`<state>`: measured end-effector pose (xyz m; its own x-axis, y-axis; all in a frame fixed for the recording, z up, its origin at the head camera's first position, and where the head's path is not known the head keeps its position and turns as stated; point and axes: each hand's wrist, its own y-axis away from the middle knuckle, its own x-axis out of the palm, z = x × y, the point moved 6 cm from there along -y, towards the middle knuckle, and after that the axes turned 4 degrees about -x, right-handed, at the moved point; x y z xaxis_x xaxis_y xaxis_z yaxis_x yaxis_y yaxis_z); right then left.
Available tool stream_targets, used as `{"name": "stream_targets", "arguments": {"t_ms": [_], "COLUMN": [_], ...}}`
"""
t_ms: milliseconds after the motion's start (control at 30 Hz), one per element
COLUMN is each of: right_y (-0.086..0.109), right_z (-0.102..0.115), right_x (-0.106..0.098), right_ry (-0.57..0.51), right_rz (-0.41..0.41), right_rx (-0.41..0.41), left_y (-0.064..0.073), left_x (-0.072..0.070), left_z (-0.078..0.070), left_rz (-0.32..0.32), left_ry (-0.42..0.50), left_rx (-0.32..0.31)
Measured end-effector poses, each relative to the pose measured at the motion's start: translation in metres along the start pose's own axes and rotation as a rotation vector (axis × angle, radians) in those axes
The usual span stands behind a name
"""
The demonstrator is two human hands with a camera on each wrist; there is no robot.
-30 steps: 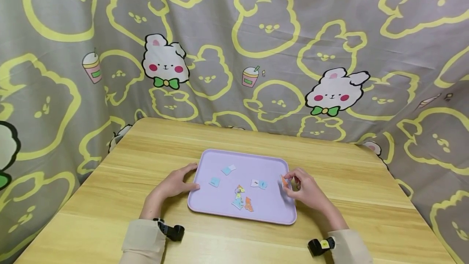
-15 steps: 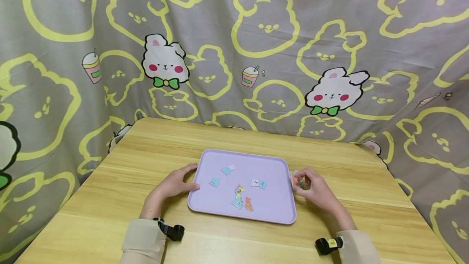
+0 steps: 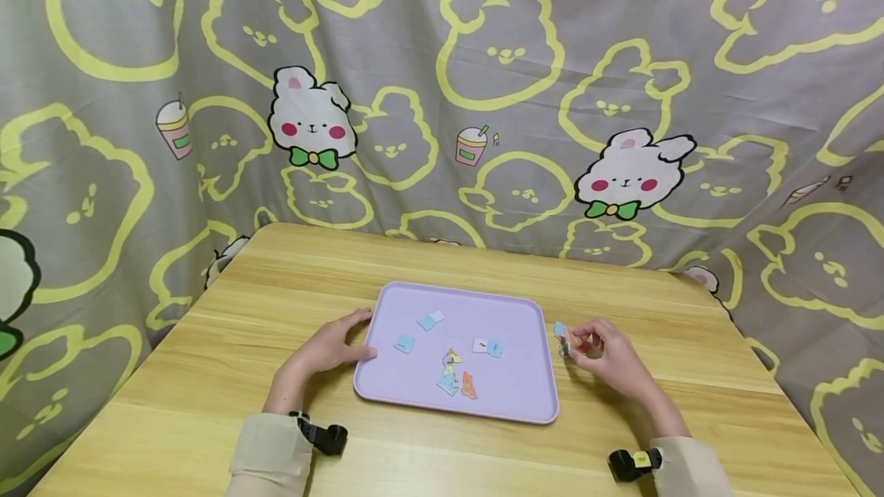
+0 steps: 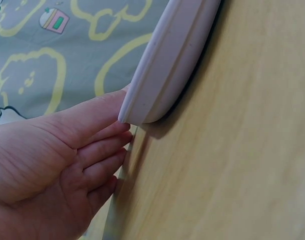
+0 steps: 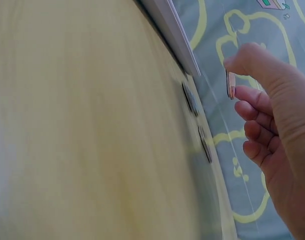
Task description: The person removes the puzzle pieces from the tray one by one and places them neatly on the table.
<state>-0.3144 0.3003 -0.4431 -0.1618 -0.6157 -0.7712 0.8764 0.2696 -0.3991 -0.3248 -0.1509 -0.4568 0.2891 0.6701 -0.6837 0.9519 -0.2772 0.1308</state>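
Our left hand point(image 3: 330, 342) lies relaxed at the left end of the lilac tray point(image 3: 514, 390), thumb over the rim and fingers extended, grasping nothing. If that thumb bore down too hard, we judge the tray could tip or slide on the counter point(image 3: 414, 455) and jumble what lies loose inside it.

Next to the right, in the tray, we see a plain blue piece point(image 3: 404, 343) and a blue-and-white piece point(image 3: 430, 320), well apart. Near the middle, a yellow piece point(image 3: 452, 357) lies above a light-blue piece point(image 3: 447, 381), with an orange piece point(image 3: 469, 385) just beside; a sleeve or fingertip brushing through could upset their arrangement. Farther right lies a white-and-blue patch point(image 3: 488, 346), one piece or two, we cannot tell.

Beyond the tray's right edge, two pieces point(image 5: 190, 99) lie on the counter. Close to them, our right hand point(image 3: 608, 355) pinches an orange-tinted piece point(image 5: 231, 85) between thumb and forefinger. So thin a piece could slip if the pinch slackens, and the lower fingers might nudge the two below.
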Motion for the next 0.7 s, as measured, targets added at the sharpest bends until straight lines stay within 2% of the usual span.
{"name": "stream_targets", "arguments": {"t_ms": [233, 700], "right_y": [0.004, 0.01], "right_z": [-0.009, -0.027], "right_x": [-0.009, -0.022], "right_ry": [0.039, 0.087], "right_rz": [-0.019, 0.001], "right_rx": [0.01, 0.053], "left_y": [0.001, -0.001], "left_x": [0.0, 0.001], "left_z": [-0.001, 0.001], "left_rz": [0.0, -0.005], "left_ry": [-0.007, -0.007], "left_rx": [0.002, 0.006]}}
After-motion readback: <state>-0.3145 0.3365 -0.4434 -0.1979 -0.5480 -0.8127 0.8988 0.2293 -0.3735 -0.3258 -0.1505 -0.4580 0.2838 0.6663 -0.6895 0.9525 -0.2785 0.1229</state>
